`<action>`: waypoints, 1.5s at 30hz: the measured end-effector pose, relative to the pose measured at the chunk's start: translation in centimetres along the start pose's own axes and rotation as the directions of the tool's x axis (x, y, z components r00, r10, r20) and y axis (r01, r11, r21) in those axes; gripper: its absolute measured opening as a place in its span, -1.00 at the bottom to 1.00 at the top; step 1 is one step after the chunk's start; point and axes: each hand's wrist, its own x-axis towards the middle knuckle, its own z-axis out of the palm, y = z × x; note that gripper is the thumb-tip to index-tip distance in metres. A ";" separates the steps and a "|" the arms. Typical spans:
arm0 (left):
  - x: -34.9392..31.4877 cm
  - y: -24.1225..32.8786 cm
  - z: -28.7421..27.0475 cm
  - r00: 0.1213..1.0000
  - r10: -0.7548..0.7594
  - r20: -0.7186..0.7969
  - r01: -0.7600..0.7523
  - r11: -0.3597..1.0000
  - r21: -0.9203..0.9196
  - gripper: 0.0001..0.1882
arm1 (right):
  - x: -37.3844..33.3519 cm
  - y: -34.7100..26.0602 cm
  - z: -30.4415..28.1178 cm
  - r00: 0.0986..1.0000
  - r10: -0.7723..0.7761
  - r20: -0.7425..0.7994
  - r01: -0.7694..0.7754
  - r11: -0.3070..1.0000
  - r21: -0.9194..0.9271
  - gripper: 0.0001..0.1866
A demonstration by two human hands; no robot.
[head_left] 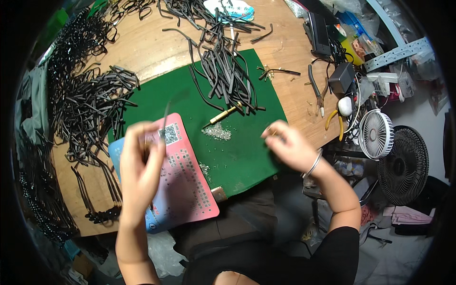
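My left hand point(141, 166) is closed over the left side of a pink and blue printed sheet point(194, 192). A dark glasses temple point(167, 116), blurred by motion, sticks up from its fingers. My right hand point(290, 146), with its fingertips pinched together, hovers above the right edge of a green mat point(251, 161); whatever is between the fingertips is too small to make out. Between the hands lies a brass-coloured screwdriver point(221, 116), beside a small heap of tiny clear pieces point(218, 132). More tiny pieces point(204, 170) are scattered along the sheet's right edge.
Loose dark temples point(223, 71) lie heaped at the mat's far side, and more point(107, 88) at the left beside piled glasses frames point(66, 52). Pliers point(315, 88), yellow-handled pliers point(335, 124), a white fan point(376, 134) and a black fan point(403, 164) are at the right.
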 end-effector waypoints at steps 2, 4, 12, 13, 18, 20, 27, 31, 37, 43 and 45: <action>-3.0 -0.2 -0.5 0.996 -0.011 0.084 0.030 0.971 -0.237 -0.90 | 3.7 -1.0 -3.6 0.987 -0.002 -0.160 -0.053 0.940 -0.337 -0.71; -4.6 1.3 -0.7 0.964 -0.119 0.240 0.202 0.910 -0.361 -0.87 | 9.3 0.2 -5.7 0.920 0.012 -0.392 -0.224 0.836 -0.502 -0.66; -10.0 -2.6 -3.4 0.974 -0.036 0.225 0.179 0.736 -0.653 -0.53 | 15.0 2.4 -6.6 0.939 0.188 -0.289 -0.300 0.859 -0.415 -0.64; -9.7 -2.5 -2.9 0.987 -0.020 0.161 0.106 0.830 -0.547 -0.61 | 14.7 2.0 -6.9 0.941 0.202 -0.270 -0.296 0.880 -0.371 -0.65; -7.7 -2.0 0.6 0.993 0.107 0.058 -0.068 0.884 -0.462 -0.86 | 13.9 4.3 -6.2 0.935 0.140 -0.326 -0.253 0.908 -0.333 -0.74; -8.3 -2.8 -0.1 0.996 0.052 0.077 -0.006 0.861 -0.509 -0.89 | 12.2 2.4 -4.8 0.967 0.046 -0.251 -0.158 0.880 -0.448 -0.77; -8.4 -2.8 0.9 0.968 -0.110 0.227 0.234 0.728 -0.645 -0.85 | 15.1 -0.5 -3.4 0.939 -0.266 -0.216 -0.072 0.464 -0.883 -0.87; -9.8 -2.9 0.1 0.961 -0.177 0.215 0.272 0.759 -0.592 -0.81 | 16.3 -1.7 -2.5 0.962 -0.185 -0.203 -0.124 0.366 -0.922 -0.87; -9.5 -3.5 1.4 0.930 -0.182 0.318 0.338 0.761 -0.553 -0.68 | 8.8 -7.2 -3.4 0.961 -0.237 -0.144 0.136 0.856 -0.499 -0.83; -9.4 -3.0 3.2 0.796 -0.248 0.553 0.537 0.710 -0.455 -0.71 | -0.8 -8.2 4.1 0.892 -0.335 0.304 0.329 0.941 0.073 -0.86; -9.6 -2.8 3.5 0.785 -0.291 0.546 0.578 0.660 -0.479 -0.73 | -0.8 -6.6 5.0 0.880 -0.405 0.250 0.388 0.914 0.116 -0.86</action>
